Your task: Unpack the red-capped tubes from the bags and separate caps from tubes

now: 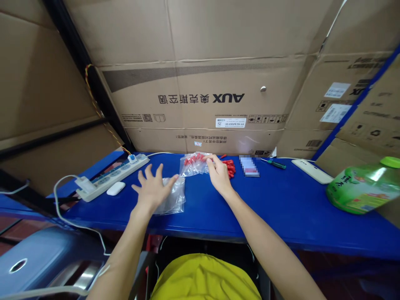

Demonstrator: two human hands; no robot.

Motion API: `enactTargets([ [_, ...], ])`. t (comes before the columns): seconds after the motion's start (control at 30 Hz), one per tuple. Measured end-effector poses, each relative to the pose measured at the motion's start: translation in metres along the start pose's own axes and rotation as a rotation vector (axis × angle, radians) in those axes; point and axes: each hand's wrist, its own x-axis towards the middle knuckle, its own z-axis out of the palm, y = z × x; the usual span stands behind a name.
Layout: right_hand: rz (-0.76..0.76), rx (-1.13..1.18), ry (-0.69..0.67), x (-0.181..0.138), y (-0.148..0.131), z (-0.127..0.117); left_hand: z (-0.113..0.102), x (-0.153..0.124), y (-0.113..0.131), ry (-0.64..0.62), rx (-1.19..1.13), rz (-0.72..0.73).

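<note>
Evidently, bag of red parts (194, 166) lies toward back of blue tabletop (265, 200) | right hand (219, 175) narrowed at its edge, presumably steadying — grip I cannot confirm | loose red parts (231, 168) beside, seemingly for reach | left hand (153, 190) spread, empty — over flat bags (175, 201)

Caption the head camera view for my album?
Right hand at a bag of red pieces, left hand spread near clear plastic on a blue table.

A white power strip (106, 180) is set along the left of the blue table (268, 216), with a small white case (116, 188) placed just beside it. To the right, a green-handled screwdriver (278, 165) and a green-capped bottle (353, 191) are placed. The back is walled by upside-down printed cardboard (203, 81).
</note>
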Motion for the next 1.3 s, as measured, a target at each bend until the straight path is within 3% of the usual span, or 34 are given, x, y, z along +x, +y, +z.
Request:
enactTargets([
  [0.13, -0.002, -0.029, 0.011, 0.001, 0.004, -0.002, 0.021, -0.009, 0.01, -0.208, 0.01, 0.002],
  [0.27, -0.011, -0.042, -0.005, 0.0, 0.003, -0.001, 0.034, 0.0, 0.004, -0.208, -0.004, 0.072],
  [0.4, -0.028, -0.057, -0.019, 0.0, 0.0, -0.001, 0.03, 0.022, -0.006, -0.189, -0.05, 0.172],
  [0.53, -0.032, -0.052, -0.005, 0.001, -0.002, -0.003, 0.013, 0.037, -0.009, -0.254, -0.054, 0.169],
  [0.7, -0.015, -0.047, 0.022, 0.002, 0.0, -0.004, 0.004, 0.076, 0.019, -0.133, -0.257, 0.305],
  [0.8, -0.032, -0.087, 0.03, 0.002, 0.003, -0.004, 0.022, 0.115, 0.05, -0.121, -0.398, 0.287],
  [0.93, -0.04, -0.196, 0.018, 0.001, 0.008, -0.006, 0.059, 0.149, 0.083, -0.2, -0.277, 0.216],
  [1.07, -0.043, -0.235, 0.022, 0.002, 0.009, -0.008, 0.076, 0.152, 0.093, -0.162, -0.147, 0.189],
  [1.3, -0.007, -0.274, 0.005, 0.004, 0.016, -0.006, 0.065, 0.149, 0.082, -0.146, -0.295, 0.373],
])
